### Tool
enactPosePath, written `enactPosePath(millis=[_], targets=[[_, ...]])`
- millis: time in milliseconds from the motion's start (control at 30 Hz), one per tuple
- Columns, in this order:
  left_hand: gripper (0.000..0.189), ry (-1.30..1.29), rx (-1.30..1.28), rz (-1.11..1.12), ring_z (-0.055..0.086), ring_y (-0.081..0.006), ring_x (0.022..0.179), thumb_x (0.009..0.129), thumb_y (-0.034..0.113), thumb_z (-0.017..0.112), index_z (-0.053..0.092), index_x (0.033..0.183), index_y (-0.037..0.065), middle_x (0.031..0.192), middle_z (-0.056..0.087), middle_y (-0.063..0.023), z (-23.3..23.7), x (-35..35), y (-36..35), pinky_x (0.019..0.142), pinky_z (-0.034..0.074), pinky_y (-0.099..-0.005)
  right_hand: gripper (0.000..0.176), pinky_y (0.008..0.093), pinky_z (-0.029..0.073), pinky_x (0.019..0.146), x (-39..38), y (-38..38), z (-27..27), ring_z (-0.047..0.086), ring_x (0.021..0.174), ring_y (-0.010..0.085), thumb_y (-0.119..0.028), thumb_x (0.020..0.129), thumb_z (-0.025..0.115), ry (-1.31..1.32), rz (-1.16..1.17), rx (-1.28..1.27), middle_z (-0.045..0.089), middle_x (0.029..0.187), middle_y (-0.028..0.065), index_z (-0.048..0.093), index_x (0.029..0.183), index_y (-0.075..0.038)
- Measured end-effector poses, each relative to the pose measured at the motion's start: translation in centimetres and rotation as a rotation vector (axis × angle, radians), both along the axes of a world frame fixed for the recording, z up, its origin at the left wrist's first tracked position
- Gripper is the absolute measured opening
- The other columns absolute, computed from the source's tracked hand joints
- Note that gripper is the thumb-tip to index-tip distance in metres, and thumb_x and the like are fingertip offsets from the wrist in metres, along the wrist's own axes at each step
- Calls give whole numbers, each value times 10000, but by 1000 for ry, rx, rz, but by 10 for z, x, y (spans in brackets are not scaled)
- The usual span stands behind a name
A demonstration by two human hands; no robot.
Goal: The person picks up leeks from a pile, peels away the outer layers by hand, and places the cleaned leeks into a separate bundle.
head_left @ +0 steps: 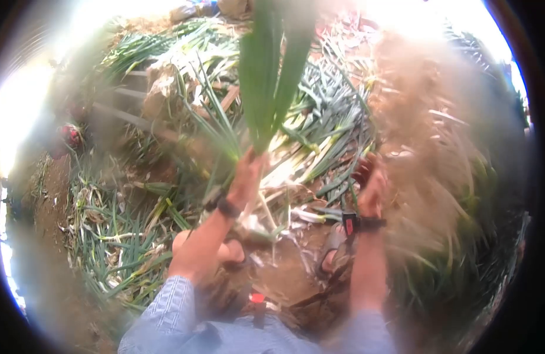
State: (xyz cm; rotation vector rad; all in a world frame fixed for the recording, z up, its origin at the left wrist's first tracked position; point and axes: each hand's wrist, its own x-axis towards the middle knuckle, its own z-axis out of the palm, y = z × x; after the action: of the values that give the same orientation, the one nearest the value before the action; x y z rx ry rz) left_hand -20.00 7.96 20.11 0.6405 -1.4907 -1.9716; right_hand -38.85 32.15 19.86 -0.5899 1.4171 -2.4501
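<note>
My left hand [247,182] is closed round the lower part of a green onion [262,88]. Its long leaves rise upright close to the camera, and its white end hangs below the hand, partly blurred. On the right, my right hand [371,187] is lifted beside the heap with its fingers loosely bent and apart; nothing shows in it, though motion blurs it. A heap of green onions [328,127], with green leaves and white stems, lies beyond both hands.
More onion leaves and trimmings [122,248] cover the ground at the left. A large blurred bundle with pale roots [443,177] stands close at the right. My sandalled foot [331,253] rests on brown soil [284,265]. A red object [71,135] lies at the far left.
</note>
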Motion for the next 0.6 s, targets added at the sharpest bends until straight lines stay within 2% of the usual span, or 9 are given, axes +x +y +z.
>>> enactPosePath(millis=[67, 100, 133, 233, 333, 400, 533, 567, 600], targets=[[234, -2, 78, 8, 548, -82, 740, 1024, 235, 561, 605, 1180, 66, 888, 600, -17, 19, 4, 6, 641, 485, -260, 513, 291, 534, 805, 18, -19, 17, 626, 1026, 175, -258, 966, 648, 158, 131, 672, 624, 1282, 120, 485, 1414, -71], [250, 13, 97, 6, 540, -79, 722, 1035, 256, 545, 587, 1184, 61, 873, 587, -18, 36, 0, 3, 611, 480, -262, 588, 309, 538, 833, 26, -30, -16, 630, 1041, 199, -199, 934, 696, 171, 295, 601, 612, 1307, 119, 439, 1447, -72], [289, 54, 160, -6, 535, -82, 714, 1044, 286, 520, 568, 1203, 50, 866, 578, -16, 44, 0, 5, 593, 474, -263, 689, 327, 545, 880, 61, -34, 28, 632, 1082, 229, -139, 900, 733, -9, 549, 491, 574, 1358, 129, 378, 1487, -72], [458, 203, 369, -80, 497, -95, 670, 1075, 400, 412, 507, 1250, -12, 819, 524, -14, 61, -2, 11, 529, 443, -258, 686, 349, 565, 915, 105, -58, 18, 632, 1136, 257, -124, 924, 708, 138, 722, 459, 517, 1361, 196, 339, 1491, -12], [470, 398, 515, -203, 469, -104, 650, 1080, 400, 383, 506, 1249, -22, 820, 516, -22, 73, 2, 3, 508, 434, -264, 546, 335, 545, 850, 138, -71, 2, 633, 1012, 193, -262, 988, 627, 302, 914, 421, 633, 1152, 148, 428, 1443, -35], [495, 445, 438, -148, 458, -103, 641, 1084, 388, 364, 490, 1245, -63, 814, 506, -17, 66, 5, -23, 490, 421, -269, 545, 353, 519, 871, 153, -65, 7, 624, 1016, 200, -345, 991, 616, 37, 1146, 550, 662, 1094, 148, 474, 1400, -15], [592, 484, 488, -95, 469, -104, 654, 1090, 462, 283, 469, 1225, -84, 815, 502, -18, 44, 26, -88, 500, 445, -267, 502, 352, 497, 927, 173, -52, -2, 641, 1029, 225, -369, 975, 620, 309, 1013, 508, 681, 1124, 139, 560, 1333, -23], [647, 503, 508, -124, 486, -107, 645, 1076, 536, 241, 476, 1187, -57, 825, 510, -29, 36, 33, -102, 519, 479, -277, 504, 350, 510, 902, 176, -51, 5, 627, 1039, 194, -318, 975, 640, 271, 1010, 547, 675, 1159, 163, 541, 1366, -16], [614, 356, 487, 50, 487, -111, 612, 1061, 570, 273, 503, 1127, 5, 800, 506, -19, 41, 34, -95, 529, 493, -286, 494, 343, 506, 903, 176, -52, 4, 624, 1032, 185, -305, 970, 645, 236, 984, 535, 677, 1150, 142, 550, 1359, -16]])
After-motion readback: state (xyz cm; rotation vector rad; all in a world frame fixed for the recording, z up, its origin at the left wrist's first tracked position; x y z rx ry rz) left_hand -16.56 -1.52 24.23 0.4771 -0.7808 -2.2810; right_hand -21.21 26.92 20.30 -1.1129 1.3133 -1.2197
